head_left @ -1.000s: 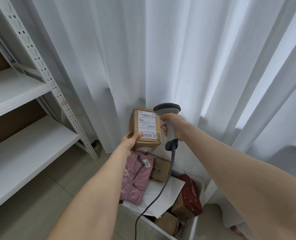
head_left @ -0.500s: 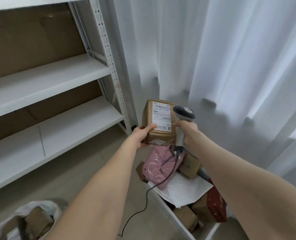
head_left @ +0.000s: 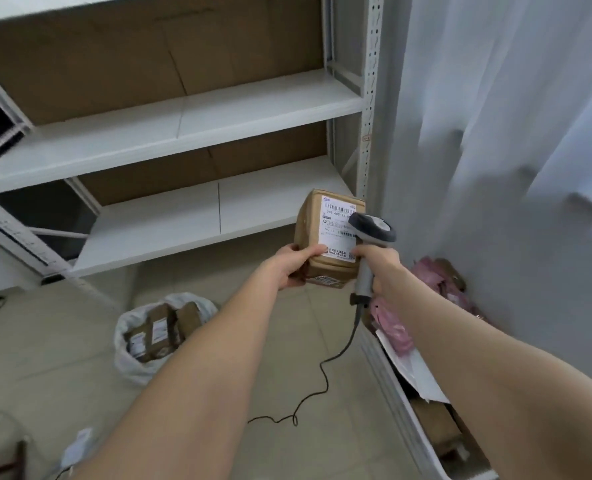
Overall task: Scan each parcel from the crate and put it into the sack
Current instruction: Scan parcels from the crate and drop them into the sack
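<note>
Within curled left fingers (head_left: 313, 251), lower edge of parcel (head_left: 310, 233); within right fingers (head_left: 360, 251), scanner (head_left: 372, 226).

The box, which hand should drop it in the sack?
Left, probably. The left hand grips the box, and the sack sits on that side; the right hand holds the scanner.

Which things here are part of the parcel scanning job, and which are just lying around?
Part of the job: cardboard parcel, held in the left hand; scanner, gripped in the right hand; sack on the floor; crate with a pink bag inside.

Just lying about: shelving; curtain; a white item on the floor, too blurred to name.
</note>
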Demonstrator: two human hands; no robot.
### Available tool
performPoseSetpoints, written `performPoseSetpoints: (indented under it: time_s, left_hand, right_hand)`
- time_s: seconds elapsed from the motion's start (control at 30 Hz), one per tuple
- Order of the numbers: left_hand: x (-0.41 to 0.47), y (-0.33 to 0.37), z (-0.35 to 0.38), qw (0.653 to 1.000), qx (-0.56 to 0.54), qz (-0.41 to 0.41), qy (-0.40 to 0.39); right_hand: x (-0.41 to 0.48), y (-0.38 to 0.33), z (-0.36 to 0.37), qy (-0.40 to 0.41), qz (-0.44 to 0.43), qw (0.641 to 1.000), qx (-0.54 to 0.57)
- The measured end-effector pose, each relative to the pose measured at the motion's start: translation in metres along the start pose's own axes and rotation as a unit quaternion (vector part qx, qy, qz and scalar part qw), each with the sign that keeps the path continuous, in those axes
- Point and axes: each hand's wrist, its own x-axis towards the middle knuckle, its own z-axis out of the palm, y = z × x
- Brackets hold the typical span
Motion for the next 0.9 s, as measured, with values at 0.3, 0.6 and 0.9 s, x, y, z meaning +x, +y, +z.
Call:
performPoseSetpoints:
  time_s: [0.3,0.6,0.9]
  left_hand:
    - [-0.01,-0.053,-0.157,0.998,-0.017,-0.02,0.054]
    - [0.013,-0.107,-0.344,0.996,-0.038,-0.028,0.08]
    - [0.094,-0.151,-0.473,0.994,-0.049,-0.06,0.082]
  right_hand:
    - [-0.004,0.046,0.164,-0.04,-0.018,0.994,-0.101]
    - [-0.004,0.106,0.355,-0.058,-0.022,0.992,-0.106]
    - [0.06,0.162,0.497,-0.082,0.009,0.991,-0.101]
